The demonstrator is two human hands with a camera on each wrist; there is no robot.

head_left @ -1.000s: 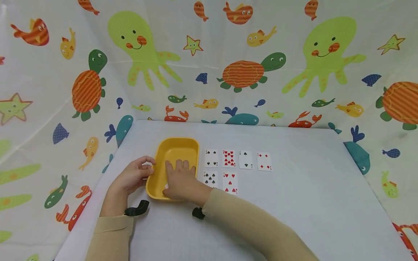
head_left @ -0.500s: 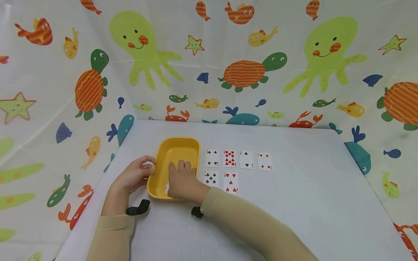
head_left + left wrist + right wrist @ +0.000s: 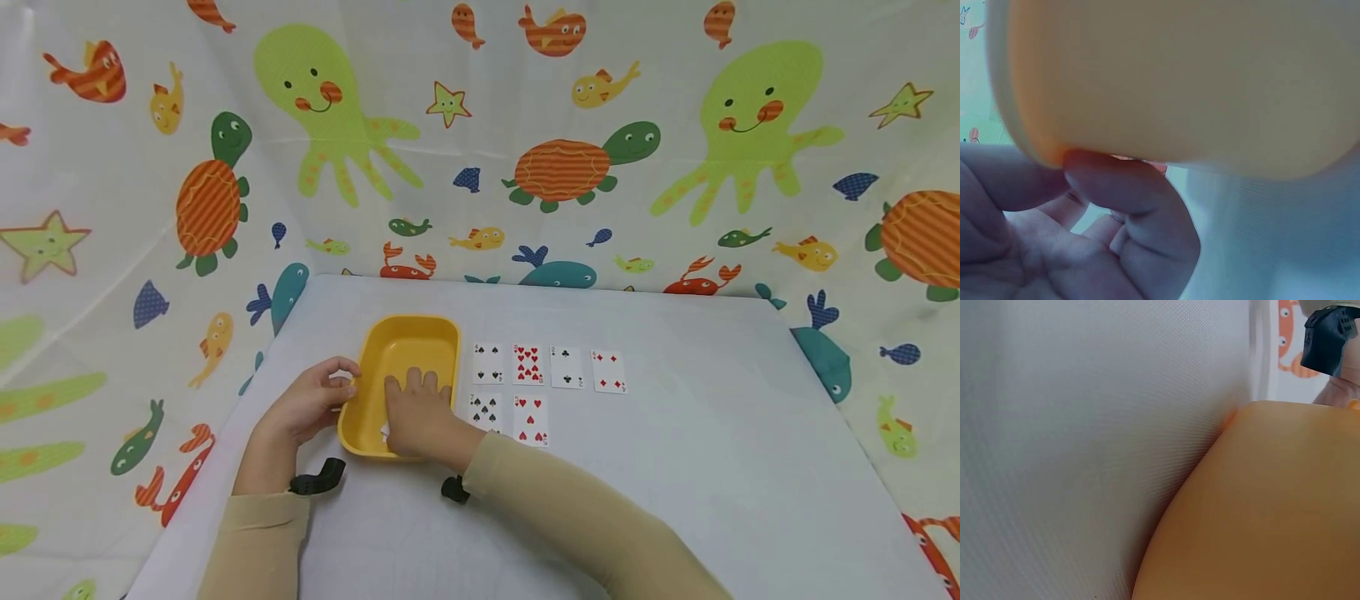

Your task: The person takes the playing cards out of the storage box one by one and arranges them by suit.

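Observation:
A yellow plastic tray (image 3: pixel 369 433) lies on the left side of the table. My left hand (image 3: pixel 311 404) pinches its left rim; the left wrist view shows thumb and finger (image 3: pixel 1129 187) meeting at the tray wall (image 3: pixel 1166 81). My right hand (image 3: pixel 420 417) reaches over the tray's near right part, fingers pointing away inside it, thumb hidden. Beside that hand, a small white corner (image 3: pixel 385 431), like that of a playing card, peeks out; I cannot tell whether the fingers grip it. In the right wrist view the tray's outer wall (image 3: pixel 1260 512) hides the hand.
Right of the tray, face-up playing cards lie in two rows: four of spades (image 3: pixel 487 364), a hearts card (image 3: pixel 528 365), two of clubs (image 3: pixel 566 368), four of diamonds (image 3: pixel 608 372), then seven of spades (image 3: pixel 484 411) and five of hearts (image 3: pixel 531 421). A sea-animal curtain (image 3: pixel 480 167) stands behind.
My right hand has drawn its thumb in under the palm inside the tray, near the white corner. The left hand stays at the rim, and the laid-out cards have not moved.

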